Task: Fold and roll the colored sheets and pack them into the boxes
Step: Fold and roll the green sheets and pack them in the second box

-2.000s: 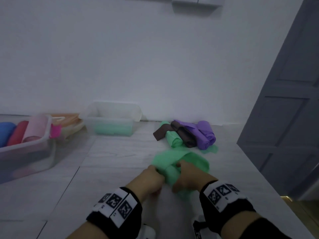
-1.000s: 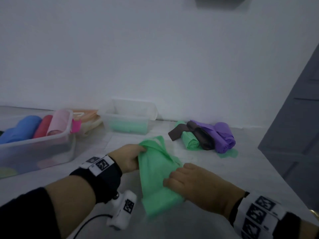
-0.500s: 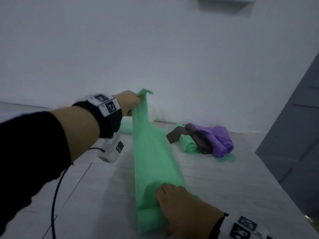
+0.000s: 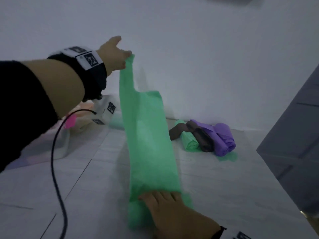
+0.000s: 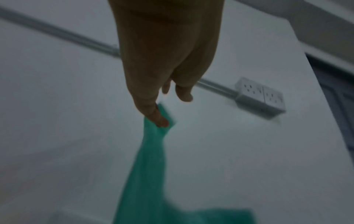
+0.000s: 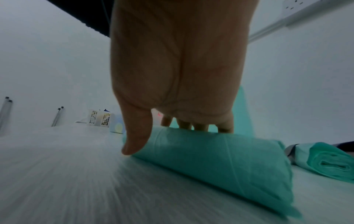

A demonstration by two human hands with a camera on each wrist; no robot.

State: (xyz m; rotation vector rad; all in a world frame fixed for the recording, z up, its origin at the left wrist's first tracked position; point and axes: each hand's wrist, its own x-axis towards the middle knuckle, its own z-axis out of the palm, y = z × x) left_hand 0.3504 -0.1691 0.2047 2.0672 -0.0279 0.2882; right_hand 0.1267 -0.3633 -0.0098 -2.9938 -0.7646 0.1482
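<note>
A long green sheet (image 4: 148,145) stretches from the floor up into the air. My left hand (image 4: 115,54) pinches its narrow top end high above the floor; the left wrist view shows the thumb pressed on the green sheet (image 5: 153,145). My right hand (image 4: 165,207) lies flat with straight fingers on the sheet's lower end, pressing it to the floor. In the right wrist view the fingers (image 6: 199,125) rest on top of the rolled green end (image 6: 210,157). A clear box (image 4: 51,145) at the left is mostly hidden behind my left arm.
A pile of rolled sheets lies near the wall: a green roll (image 4: 189,142), a brown one (image 4: 202,137) and a purple one (image 4: 224,140). A grey door (image 4: 293,144) stands at the right. A black cable (image 4: 57,169) hangs from my left wrist. A wall socket (image 5: 260,94) sits above.
My left hand has lifted the sheet's top end higher and further away, pulling the sheet taut. My right hand has stayed pressing the lower end on the floor.
</note>
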